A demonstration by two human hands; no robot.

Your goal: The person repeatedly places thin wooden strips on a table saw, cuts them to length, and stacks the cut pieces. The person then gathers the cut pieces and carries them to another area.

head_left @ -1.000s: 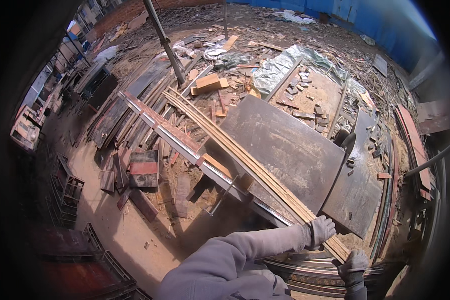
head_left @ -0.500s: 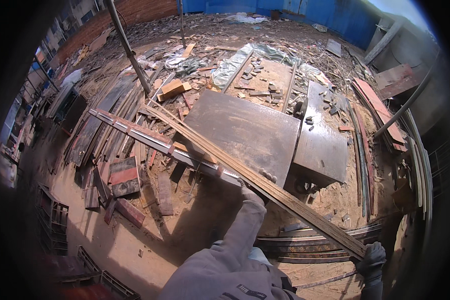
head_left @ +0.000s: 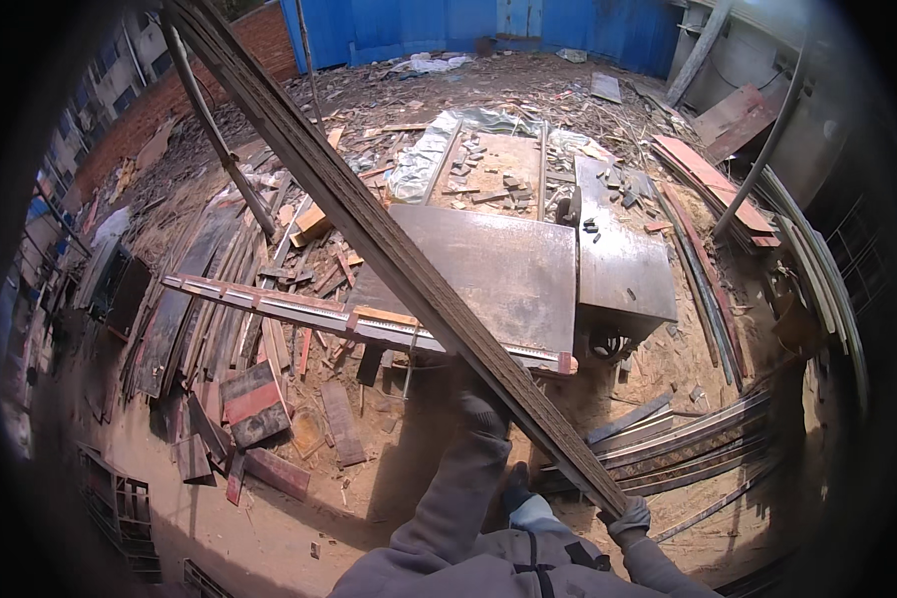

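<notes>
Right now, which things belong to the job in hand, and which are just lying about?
In use: strips, right hand gripping their end, left hand by them, grip unclear; probably table and rail.

Lying about: red-striped board, maroon plank, plastic sheet, pink planks.

Strips [head_left: 400, 259] of rough, matt wood

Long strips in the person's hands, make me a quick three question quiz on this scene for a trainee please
1. True or false: the right hand holds the long strips at the end nearest the person.
2. The wall at top centre is: a) green, b) blue, c) yellow.
3. Which hand is nearer the large flat table?

Key: 1 true; 2 b; 3 the left hand.
</notes>
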